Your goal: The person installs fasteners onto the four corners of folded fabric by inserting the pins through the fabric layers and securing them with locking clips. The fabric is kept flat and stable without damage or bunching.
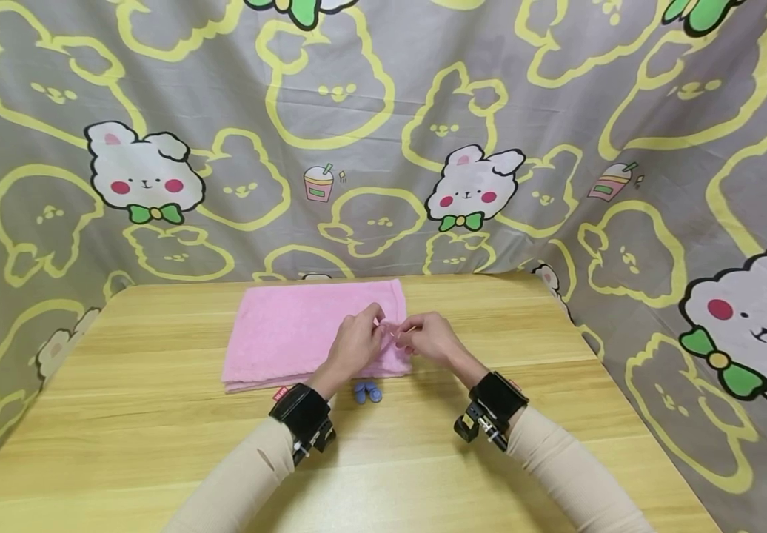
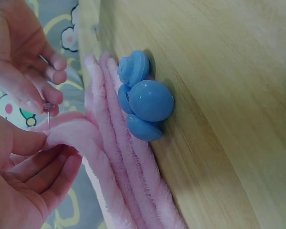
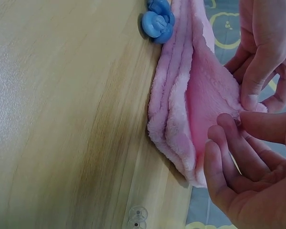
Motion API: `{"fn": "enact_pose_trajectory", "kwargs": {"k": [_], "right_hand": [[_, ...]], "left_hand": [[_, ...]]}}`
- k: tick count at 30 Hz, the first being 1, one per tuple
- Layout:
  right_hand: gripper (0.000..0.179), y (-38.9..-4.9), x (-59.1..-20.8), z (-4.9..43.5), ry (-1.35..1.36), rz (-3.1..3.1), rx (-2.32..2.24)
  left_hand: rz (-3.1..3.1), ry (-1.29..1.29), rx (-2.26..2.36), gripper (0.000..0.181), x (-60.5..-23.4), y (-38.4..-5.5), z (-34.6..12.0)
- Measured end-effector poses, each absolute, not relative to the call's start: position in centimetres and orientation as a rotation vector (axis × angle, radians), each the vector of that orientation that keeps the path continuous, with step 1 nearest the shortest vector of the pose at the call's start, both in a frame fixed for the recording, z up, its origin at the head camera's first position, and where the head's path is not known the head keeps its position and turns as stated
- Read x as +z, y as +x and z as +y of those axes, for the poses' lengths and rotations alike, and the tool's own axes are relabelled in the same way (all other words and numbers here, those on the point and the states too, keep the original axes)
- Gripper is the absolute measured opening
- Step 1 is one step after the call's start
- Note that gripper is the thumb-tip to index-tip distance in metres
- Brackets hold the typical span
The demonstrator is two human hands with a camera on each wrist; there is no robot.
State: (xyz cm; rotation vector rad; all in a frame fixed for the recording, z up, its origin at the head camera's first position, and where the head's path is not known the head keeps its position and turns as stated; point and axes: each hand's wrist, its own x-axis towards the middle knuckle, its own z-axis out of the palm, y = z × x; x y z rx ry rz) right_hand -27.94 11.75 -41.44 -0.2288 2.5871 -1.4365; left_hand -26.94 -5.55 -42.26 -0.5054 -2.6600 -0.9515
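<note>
A folded pink plush cloth (image 1: 303, 326) lies on the table, its layered edge visible in both wrist views. My left hand (image 1: 354, 342) pinches a raised fold of its right part between thumb and fingers. Just to the right, my right hand (image 1: 431, 338) holds a small pin (image 2: 48, 113) by its head between thumb and fingertip. The pin's thin metal shaft points at the pinched fold; whether its tip has entered the cloth I cannot tell. Several glossy blue plastic pieces (image 2: 151, 100), rounded and one rose-like, sit beside the cloth's near edge.
Clear round plastic discs (image 3: 137, 217) lie on the wooden table (image 1: 157, 459) to the right of the cloth. A grey curtain (image 1: 370, 163) with cartoon rabbits hangs behind the table and along its sides.
</note>
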Motion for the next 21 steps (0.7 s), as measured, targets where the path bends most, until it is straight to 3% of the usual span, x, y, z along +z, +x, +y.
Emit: {"fn": "enact_pose_trajectory", "kwargs": {"k": [21], "right_hand": [[0.011,-28.16,-41.99,11.65,-0.187,2.549,-1.541]], "left_hand": [[-2.562,-0.525,-0.858,0.003,-42.53,-26.54,-4.75]]}}
